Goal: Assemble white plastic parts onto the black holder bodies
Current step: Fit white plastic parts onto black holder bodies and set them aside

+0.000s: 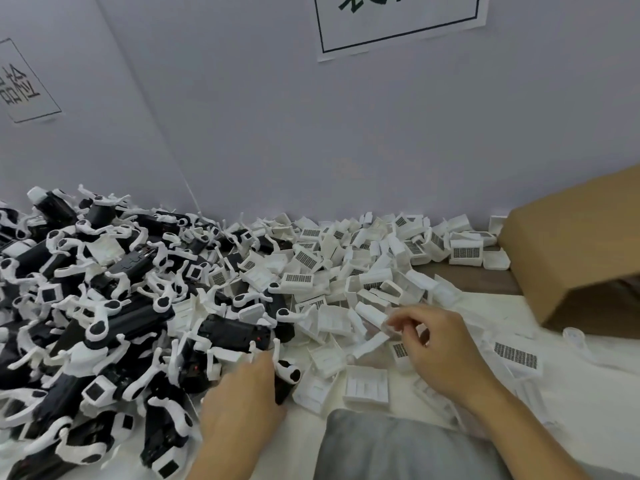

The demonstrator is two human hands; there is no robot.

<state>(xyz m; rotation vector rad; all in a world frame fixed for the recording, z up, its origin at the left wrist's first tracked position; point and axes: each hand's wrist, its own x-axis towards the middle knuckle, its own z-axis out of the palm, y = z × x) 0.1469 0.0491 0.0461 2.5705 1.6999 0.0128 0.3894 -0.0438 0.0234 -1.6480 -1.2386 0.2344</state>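
My left hand (247,393) grips a black holder body (284,379); my right hand (436,344) pinches a white plastic part (394,327) just right of it.

A heap of black holders (86,306) with white arms is seen at the left of the frame, and a spread of white parts (363,268) at the centre. A black holder (287,375) is gripped by the left hand (242,396) at lower centre. A small white part (393,329) is pinched by the right hand (440,348). A cardboard box (571,244) is seen at the right.
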